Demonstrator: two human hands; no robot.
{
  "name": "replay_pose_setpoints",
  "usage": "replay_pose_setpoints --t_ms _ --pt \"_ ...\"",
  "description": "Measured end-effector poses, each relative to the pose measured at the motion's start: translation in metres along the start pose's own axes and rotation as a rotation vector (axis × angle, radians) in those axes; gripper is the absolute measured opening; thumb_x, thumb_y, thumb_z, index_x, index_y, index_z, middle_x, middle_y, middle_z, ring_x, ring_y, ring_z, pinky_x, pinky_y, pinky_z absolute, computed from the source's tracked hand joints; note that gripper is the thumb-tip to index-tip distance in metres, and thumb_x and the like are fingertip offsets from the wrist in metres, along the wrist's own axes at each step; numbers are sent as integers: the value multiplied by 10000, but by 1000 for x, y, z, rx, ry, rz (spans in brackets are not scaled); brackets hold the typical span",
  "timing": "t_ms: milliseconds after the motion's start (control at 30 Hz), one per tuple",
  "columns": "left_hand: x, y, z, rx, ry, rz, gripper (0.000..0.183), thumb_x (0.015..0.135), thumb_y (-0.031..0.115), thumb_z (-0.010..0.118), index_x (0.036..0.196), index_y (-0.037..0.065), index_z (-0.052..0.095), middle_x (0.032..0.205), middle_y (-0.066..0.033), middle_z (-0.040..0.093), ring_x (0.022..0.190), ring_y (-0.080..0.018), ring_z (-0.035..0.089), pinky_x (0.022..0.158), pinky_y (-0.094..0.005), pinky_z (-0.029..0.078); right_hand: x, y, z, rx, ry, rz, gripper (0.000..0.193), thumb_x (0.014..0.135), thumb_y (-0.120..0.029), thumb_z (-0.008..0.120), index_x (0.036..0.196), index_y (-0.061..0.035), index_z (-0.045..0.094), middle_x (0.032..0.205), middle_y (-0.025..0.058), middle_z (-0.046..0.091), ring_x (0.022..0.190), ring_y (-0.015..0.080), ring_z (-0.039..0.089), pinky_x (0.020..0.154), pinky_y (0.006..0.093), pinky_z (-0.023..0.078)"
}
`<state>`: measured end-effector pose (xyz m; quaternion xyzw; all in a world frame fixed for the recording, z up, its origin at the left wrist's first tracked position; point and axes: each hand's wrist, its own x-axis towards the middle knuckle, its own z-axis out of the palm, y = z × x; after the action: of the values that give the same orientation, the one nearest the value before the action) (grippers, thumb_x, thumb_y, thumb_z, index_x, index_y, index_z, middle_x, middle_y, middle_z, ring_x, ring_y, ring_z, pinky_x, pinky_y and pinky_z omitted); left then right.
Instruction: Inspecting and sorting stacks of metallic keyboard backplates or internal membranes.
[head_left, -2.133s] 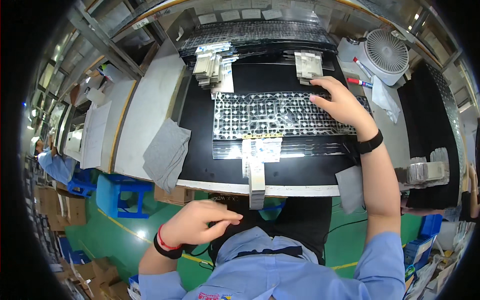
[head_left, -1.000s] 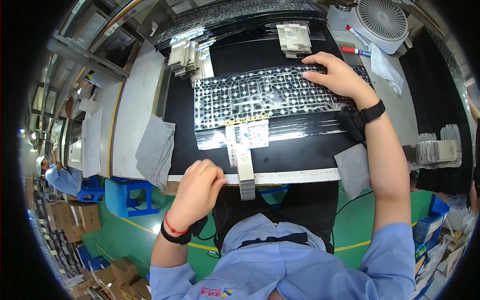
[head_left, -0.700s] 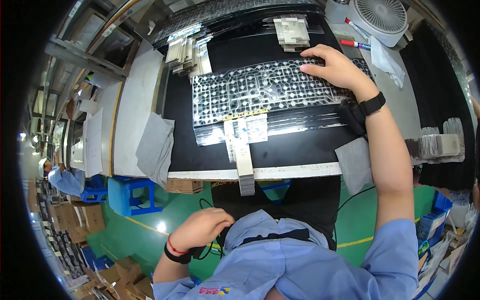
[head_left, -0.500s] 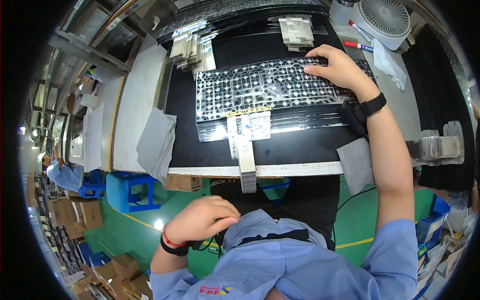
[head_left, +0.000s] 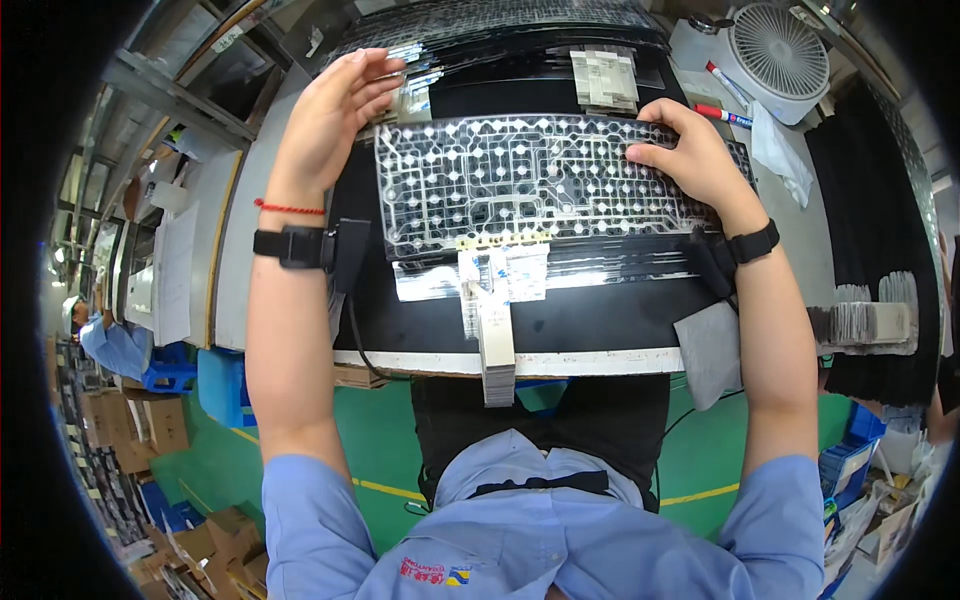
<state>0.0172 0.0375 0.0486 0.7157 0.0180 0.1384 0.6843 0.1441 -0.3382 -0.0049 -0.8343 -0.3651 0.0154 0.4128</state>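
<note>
A stack of clear keyboard membrane sheets (head_left: 640, 262) with printed circuit traces lies on the black work surface. Its pale connector tails (head_left: 497, 335) hang over the front edge. The top membrane sheet (head_left: 520, 180) sits slightly off the stack, its left edge beyond the sheets below. My right hand (head_left: 690, 155) pinches the far right part of this sheet between thumb and fingers. Beyond its far left corner, my left hand (head_left: 345, 110) is raised with fingers apart and nothing visibly in it, partly covering a bundle of pale tails (head_left: 415, 95).
More membrane sheets (head_left: 480, 35) lie at the back, with another tail bundle (head_left: 605, 80). On the right are a white fan (head_left: 780, 50), markers (head_left: 722, 115) and a white cloth (head_left: 780, 150). A grey cloth (head_left: 710, 340) drapes over the front edge. Another person (head_left: 115, 340) sits far left.
My left hand has risen from beside my lap to the far left corner of the stack. The top sheet has shifted a little left and appears raised, with my right hand still on it.
</note>
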Motion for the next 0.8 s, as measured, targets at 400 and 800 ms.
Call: replay_pose_setpoints --t_ms 400,800 --pt "-6 -42 19 -454 -421 -163 494 1014 130 460 1454 -77 369 1494 -246 431 1308 -275 534 1104 -370 449 3 13 -7 75 -5 185 401 761 -195 844 1074 -16 669 995 58 695 954 144 629 879 290 480" --pt "-7 -53 25 -401 -290 -191 355 1033 64 470 1377 -18 498 1177 -107 681 1025 -139 668 912 -282 546 2 18 -20 -6 -50 230 405 780 -191 827 1112 -2 692 1059 85 716 1004 180 644 923 318 476"
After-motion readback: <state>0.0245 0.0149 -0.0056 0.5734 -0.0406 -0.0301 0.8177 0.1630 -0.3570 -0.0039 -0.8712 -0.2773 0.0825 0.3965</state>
